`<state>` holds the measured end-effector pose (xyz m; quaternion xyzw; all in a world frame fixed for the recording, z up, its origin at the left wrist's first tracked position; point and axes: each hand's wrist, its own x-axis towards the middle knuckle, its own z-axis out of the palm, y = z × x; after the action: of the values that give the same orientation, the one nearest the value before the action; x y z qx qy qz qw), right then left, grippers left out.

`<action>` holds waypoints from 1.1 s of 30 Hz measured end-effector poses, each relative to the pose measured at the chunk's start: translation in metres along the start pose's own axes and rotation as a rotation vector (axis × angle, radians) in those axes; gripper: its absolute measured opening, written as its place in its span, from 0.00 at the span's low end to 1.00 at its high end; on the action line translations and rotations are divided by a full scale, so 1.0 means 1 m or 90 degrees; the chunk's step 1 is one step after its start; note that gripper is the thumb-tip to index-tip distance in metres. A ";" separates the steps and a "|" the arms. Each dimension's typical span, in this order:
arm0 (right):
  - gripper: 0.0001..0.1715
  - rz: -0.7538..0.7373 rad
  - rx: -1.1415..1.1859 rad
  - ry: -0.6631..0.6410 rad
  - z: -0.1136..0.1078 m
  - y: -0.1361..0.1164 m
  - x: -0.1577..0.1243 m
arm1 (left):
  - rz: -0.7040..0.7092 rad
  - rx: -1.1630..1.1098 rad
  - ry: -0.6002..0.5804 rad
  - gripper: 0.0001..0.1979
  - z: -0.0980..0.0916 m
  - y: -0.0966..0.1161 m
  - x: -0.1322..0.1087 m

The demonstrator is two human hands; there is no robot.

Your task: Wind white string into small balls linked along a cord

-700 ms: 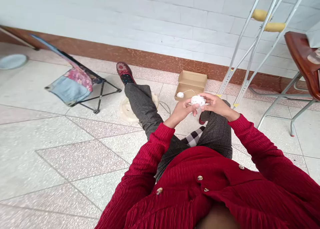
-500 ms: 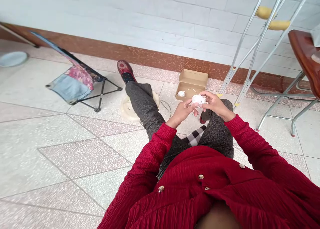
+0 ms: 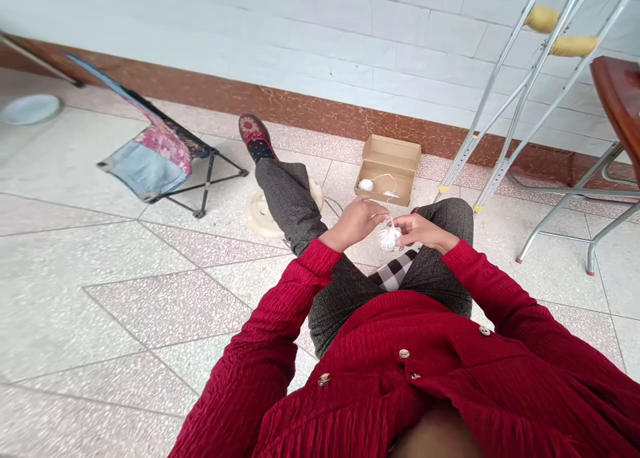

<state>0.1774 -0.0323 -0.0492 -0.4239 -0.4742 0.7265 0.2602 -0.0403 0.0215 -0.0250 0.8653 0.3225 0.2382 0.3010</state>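
Floor (image 3: 125,325) here is speckled tile, and along its far edge there's a brown baseboard (image 3: 320,108). Metal crutches (image 3: 520,91) stand near that edge on the right, just beside a brown-topped seat (image 3: 617,105) with metal legs. Over toward the left side of the floor is a folding chair (image 3: 155,165), blue and pink fabric on a dark frame. Some pale round thing (image 3: 260,211) sits partly hidden behind the person's left leg. Cardboard box (image 3: 390,158) is open on the floor close to the baseboard. Now the hands: left hand (image 3: 356,221) has its fingers bunched together right by the yarn, but honestly can't tell if they're pinching it, too small. Right hand (image 3: 423,233) has its fingers closed around the side of a white yarn ball (image 3: 389,239), held up between the knees. Smaller white ball (image 3: 366,185) sits in the box's near left corner, with a thin strand (image 3: 385,175) curving off it toward some loose white bits (image 3: 391,194) by the near edge.
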 end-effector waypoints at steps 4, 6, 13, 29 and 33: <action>0.28 -0.064 0.186 0.046 0.003 -0.018 -0.011 | -0.079 -0.158 0.046 0.16 0.019 -0.011 -0.004; 0.25 -0.094 0.206 0.143 -0.003 -0.028 -0.009 | -0.115 -0.179 0.033 0.17 0.032 -0.011 -0.012; 0.24 -0.168 -0.208 0.502 -0.023 -0.018 0.015 | -0.061 -0.106 -0.037 0.17 0.034 0.008 -0.025; 0.24 -0.227 0.151 0.228 -0.008 -0.066 -0.012 | -0.153 -0.265 0.040 0.20 0.026 0.011 -0.022; 0.24 -0.295 -0.056 0.424 -0.012 -0.060 0.006 | -0.107 -0.181 0.034 0.18 0.021 0.024 -0.028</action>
<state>0.1830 0.0028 0.0007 -0.5286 -0.4775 0.4507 0.5380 -0.0363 -0.0208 -0.0295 0.7774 0.3647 0.2781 0.4304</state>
